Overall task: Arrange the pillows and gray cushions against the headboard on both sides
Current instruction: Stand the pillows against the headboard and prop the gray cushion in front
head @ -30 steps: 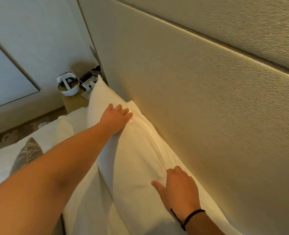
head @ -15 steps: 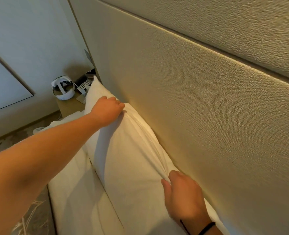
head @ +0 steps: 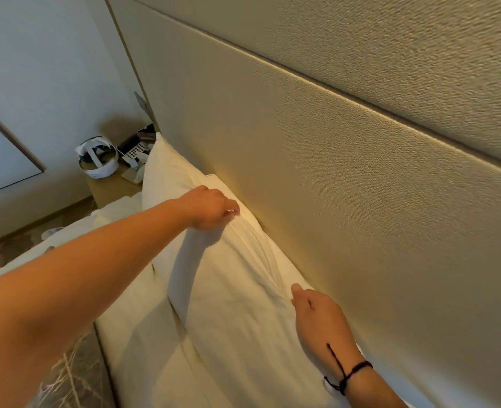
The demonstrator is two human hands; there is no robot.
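Observation:
A long white pillow (head: 231,290) stands on its edge against the beige padded headboard (head: 346,187). My left hand (head: 211,209) pinches the pillow's top seam near its far end. Nearer to me, my right hand (head: 320,316), with a black cord on the wrist, grips the same top edge, fingers curled into the fabric next to the headboard. A gray cushion with a pale branch pattern (head: 72,375) lies at the lower left, partly hidden by my left arm. A second white pillow (head: 137,348) lies flat in front of the upright one.
A wooden bedside table (head: 111,188) stands beyond the pillow, holding a white headset (head: 97,160), a remote and small items. White bedding (head: 66,245) covers the bed at the left. Patterned carpet (head: 8,248) and a pale wall lie beyond.
Both hands went from lying flat on the pillow to gripping its top edge. My left hand slid along the edge toward me; the view shifted so the gray cushion sits lower.

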